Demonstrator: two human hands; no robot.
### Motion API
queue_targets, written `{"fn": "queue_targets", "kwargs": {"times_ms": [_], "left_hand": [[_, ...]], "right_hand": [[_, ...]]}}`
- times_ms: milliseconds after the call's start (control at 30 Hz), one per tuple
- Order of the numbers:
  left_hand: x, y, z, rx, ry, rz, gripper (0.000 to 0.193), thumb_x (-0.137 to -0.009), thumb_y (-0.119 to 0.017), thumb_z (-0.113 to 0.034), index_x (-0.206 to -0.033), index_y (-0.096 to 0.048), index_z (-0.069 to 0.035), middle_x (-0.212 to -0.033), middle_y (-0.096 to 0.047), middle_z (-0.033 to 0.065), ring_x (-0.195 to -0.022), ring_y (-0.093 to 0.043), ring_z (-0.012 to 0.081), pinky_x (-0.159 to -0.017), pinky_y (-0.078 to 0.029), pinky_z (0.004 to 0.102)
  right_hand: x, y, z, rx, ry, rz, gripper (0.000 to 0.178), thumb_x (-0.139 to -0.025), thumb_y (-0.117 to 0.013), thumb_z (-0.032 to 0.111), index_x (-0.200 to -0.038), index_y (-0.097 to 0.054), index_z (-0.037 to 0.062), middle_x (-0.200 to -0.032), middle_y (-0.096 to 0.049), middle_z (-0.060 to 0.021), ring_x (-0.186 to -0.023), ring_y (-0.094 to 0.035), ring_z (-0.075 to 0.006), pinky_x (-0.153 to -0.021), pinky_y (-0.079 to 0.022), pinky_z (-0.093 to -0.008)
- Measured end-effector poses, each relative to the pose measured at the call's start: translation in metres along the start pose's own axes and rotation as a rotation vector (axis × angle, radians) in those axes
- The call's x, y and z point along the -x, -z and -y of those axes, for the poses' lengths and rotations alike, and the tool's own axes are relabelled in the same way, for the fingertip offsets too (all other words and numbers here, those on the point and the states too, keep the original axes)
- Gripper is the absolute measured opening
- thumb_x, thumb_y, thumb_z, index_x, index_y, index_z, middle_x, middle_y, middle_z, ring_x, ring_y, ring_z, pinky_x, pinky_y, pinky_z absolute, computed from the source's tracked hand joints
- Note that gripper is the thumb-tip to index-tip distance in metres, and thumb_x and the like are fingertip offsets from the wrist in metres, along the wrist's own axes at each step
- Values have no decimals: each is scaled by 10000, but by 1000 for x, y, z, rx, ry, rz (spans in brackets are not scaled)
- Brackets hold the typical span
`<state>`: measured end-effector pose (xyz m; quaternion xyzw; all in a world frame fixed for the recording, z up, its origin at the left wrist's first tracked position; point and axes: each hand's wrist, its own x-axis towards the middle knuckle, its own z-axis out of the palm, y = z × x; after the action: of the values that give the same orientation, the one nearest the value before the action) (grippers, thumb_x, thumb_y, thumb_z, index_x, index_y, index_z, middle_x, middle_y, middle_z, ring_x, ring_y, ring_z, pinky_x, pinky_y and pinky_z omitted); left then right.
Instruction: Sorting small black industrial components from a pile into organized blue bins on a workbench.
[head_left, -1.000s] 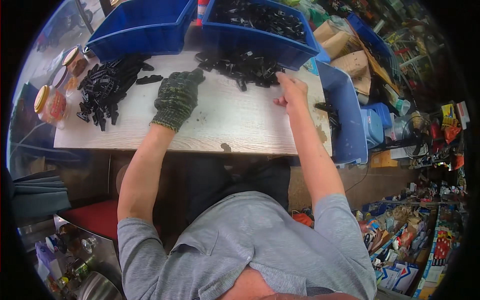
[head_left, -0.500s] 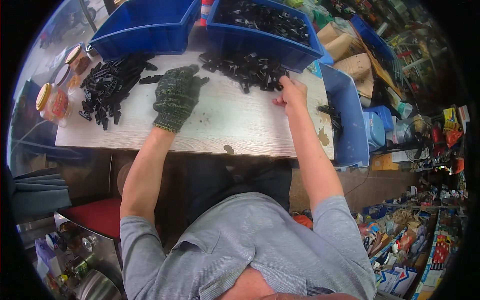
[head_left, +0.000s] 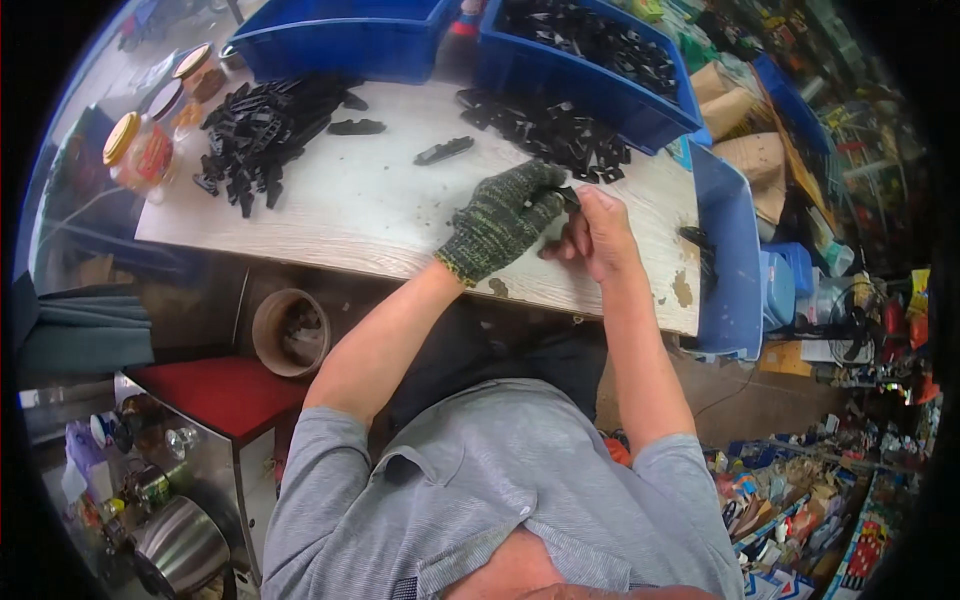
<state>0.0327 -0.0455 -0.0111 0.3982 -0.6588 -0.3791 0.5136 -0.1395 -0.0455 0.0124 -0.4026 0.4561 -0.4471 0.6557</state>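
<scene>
My left hand (head_left: 505,220), in a dark green knitted glove, meets my bare right hand (head_left: 606,232) over the front right half of the table. Between their fingertips is a small black plastic part (head_left: 569,198), partly hidden, and both hands are closed on it. Just beyond them lies a pile of black plastic parts (head_left: 560,135). A larger heap of longer black parts (head_left: 262,130) spreads over the table's left side. One long black part (head_left: 444,151) lies alone mid-table, and another single part (head_left: 357,127) rests beside the left heap.
Two blue bins stand along the far edge: the left bin (head_left: 345,50) and the right bin (head_left: 590,85), which holds many black parts. A lighter blue tub (head_left: 735,270) stands against the table's right side. Lidded jars (head_left: 140,155) line the left edge.
My left hand has moved right to meet my right hand, and a long part now lies alone mid-table. My right hand has drawn back from the pile with a small part. The view has shifted.
</scene>
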Motion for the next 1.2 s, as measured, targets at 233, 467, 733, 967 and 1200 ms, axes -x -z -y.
{"fn": "queue_targets", "kwargs": {"times_ms": [233,467,733,967,1200], "left_hand": [[-4,11,-7,502,364,54,177,-921,-645,-118,-1063,-674,-16,-854,-686,53,-706,-643,120,-594,-503,238],[1,8,-8,599,505,-47,179,-899,-673,-137,-1039,-673,-25,-798,-672,45,-655,-635,127,-576,-504,251],[0,69,4,-1060,-123,-443,281,-855,-645,-237,-1089,-665,-82,-1076,-662,119,-1021,-602,299,-886,-479,450],[-11,81,6,-1082,102,-31,291,-819,-691,-203,-1078,-683,-69,-1082,-674,136,-974,-629,310,-894,-487,448],[28,25,2,-451,-148,-27,244,-884,-655,-160,-1099,-674,-47,-1051,-683,161,-950,-642,348,-824,-515,436]], "right_hand": [[4,-12,-3,80,29,-135,286,-968,-553,296,-1021,-652,32,-464,-416,-23,-358,-398,-139,-370,-417,-301],[5,-29,-12,274,121,-153,279,-974,-528,295,-881,-617,48,-489,-436,1,-382,-395,-107,-368,-394,-281],[5,-34,-14,144,138,-242,314,-978,-508,304,-797,-547,50,-517,-409,3,-398,-369,-103,-380,-434,-301],[6,-32,-13,-3,126,-279,325,-978,-483,319,-820,-526,38,-526,-399,-6,-409,-363,-108,-397,-488,-338],[6,-32,-13,-127,156,-301,335,-976,-472,343,-840,-525,42,-534,-410,-11,-409,-387,-113,-396,-511,-351]]}}
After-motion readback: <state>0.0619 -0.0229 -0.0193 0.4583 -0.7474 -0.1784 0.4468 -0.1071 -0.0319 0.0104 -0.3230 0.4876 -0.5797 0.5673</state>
